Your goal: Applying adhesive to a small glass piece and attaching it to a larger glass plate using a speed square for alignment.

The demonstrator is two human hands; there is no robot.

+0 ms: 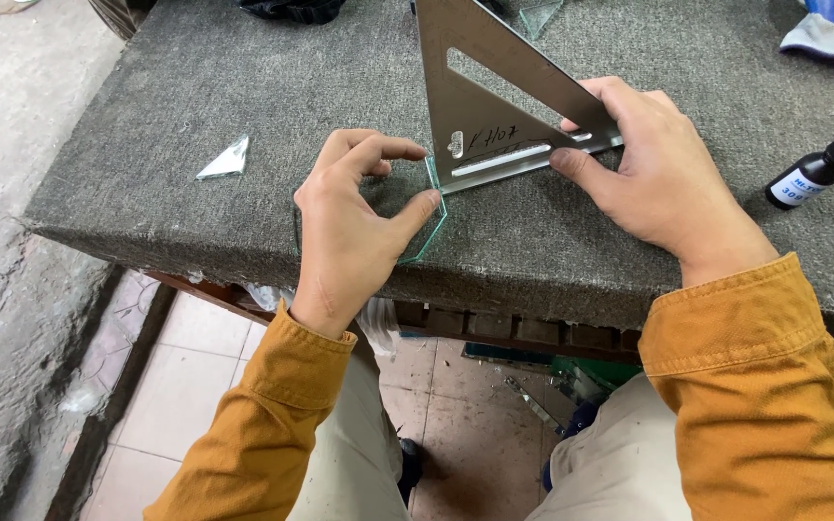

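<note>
Head view, looking down at a grey, felt-covered table (243, 87) above a tiled floor (214, 386).

Left hand (354, 227), in a mustard-yellow sleeve (263, 425): curled over a clear, green-edged pane of flat glass (429, 227), thumb and forefinger pinching its upright right edge, other fingers folded. Closed on the glass, not spread. Glass lying flat on the table near the front edge, its right side touching the lower left corner of a triangular steel set square (480, 106).

Right hand (653, 169), same yellow sleeve (755, 376): fingers half-closed, pressing down on the set square's lower right end, thumb along the bottom rail, fingertips on the slanted edge. Holding the square flat against the table, not lifted. Square lying with its point away from the body, slotted cut-outs and handwritten marks on its face.

Left of the hands, well apart: a small triangular offcut of clear glass (224, 159), flat on the table.

Right edge: a small black bottle with a white label (803, 180), tilted, long black nozzle pointing up and right, near but not touching the right hand.

Top right corner: a blue and grey cloth item (827, 34). Top middle: a dark object (291, 10), mostly cut off, kind not clear; beside the square's tip, another bit of glass (540, 14).

Below the table: pale trousers (620, 463), glass shards on the floor.
</note>
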